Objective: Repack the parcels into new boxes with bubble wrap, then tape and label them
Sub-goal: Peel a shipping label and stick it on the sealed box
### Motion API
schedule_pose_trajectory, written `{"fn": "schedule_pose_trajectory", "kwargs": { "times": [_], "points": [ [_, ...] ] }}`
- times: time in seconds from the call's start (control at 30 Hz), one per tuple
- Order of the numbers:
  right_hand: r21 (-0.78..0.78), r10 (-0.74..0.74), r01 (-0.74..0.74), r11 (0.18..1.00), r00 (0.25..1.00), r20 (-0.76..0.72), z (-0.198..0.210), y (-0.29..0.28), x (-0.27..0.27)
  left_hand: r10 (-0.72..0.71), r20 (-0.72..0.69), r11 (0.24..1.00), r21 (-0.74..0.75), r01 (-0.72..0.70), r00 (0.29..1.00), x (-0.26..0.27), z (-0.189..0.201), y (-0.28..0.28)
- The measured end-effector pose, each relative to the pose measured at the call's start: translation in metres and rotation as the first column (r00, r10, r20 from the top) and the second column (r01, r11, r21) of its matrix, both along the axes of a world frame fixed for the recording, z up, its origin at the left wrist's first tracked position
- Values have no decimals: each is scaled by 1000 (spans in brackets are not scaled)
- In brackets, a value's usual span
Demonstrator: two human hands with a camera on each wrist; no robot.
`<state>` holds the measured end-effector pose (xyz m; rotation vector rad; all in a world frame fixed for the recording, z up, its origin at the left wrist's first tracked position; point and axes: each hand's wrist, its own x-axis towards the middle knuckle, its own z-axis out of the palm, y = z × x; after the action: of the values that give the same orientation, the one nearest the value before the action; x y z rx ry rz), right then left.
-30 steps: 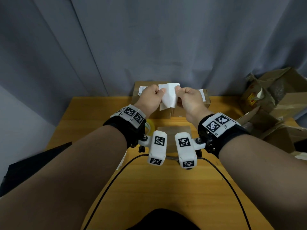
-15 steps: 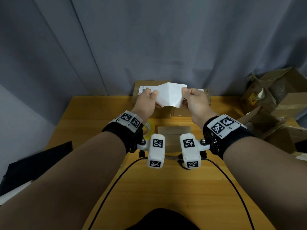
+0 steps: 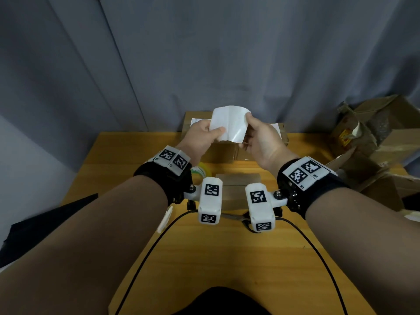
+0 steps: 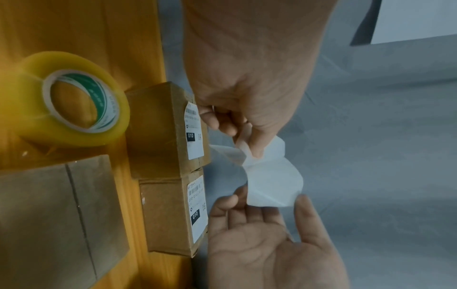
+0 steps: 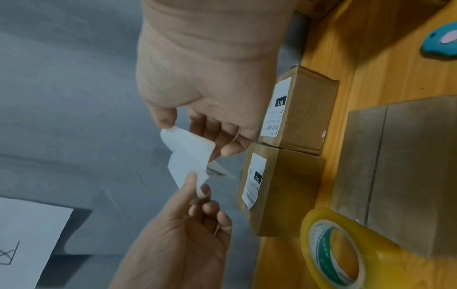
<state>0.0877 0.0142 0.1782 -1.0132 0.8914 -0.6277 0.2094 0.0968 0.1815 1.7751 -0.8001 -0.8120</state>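
Label (image 3: 229, 123): held in the air above the two labelled boxes (image 4: 170, 168) at the bench's (image 3: 227, 258) far edge.
Left hand (image 3: 200, 137): pinches the label's lower corner.
Right hand (image 3: 261, 142): fingers loosely spread, thumb and fingertips nipping the opposite edge.
Handling: thin, light, floppy; backing seems to be peeling, so the adhesive face will likely cling.
Hold: by corners and edges only.
Nearby: tape roll (image 4: 71, 99), unlabelled box (image 4: 59, 221).
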Motion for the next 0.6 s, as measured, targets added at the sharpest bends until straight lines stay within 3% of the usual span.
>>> {"fn": "schedule_pose_trajectory", "kwargs": {
  "times": [0.17,0.4,0.6],
  "points": [
    [62,25,-28,998,999,38,1,5,3,43,13,997,-58,-42,999,-3,7,-3],
    [-157,-48,38,987,997,-65,1,3,0,34,31,999,-33,-33,999,-1,10,-6],
    [-171,-73,58,984,994,-85,5,-3,-3,58,128,997,44,-64,990,5,7,-9]
  ]
}}
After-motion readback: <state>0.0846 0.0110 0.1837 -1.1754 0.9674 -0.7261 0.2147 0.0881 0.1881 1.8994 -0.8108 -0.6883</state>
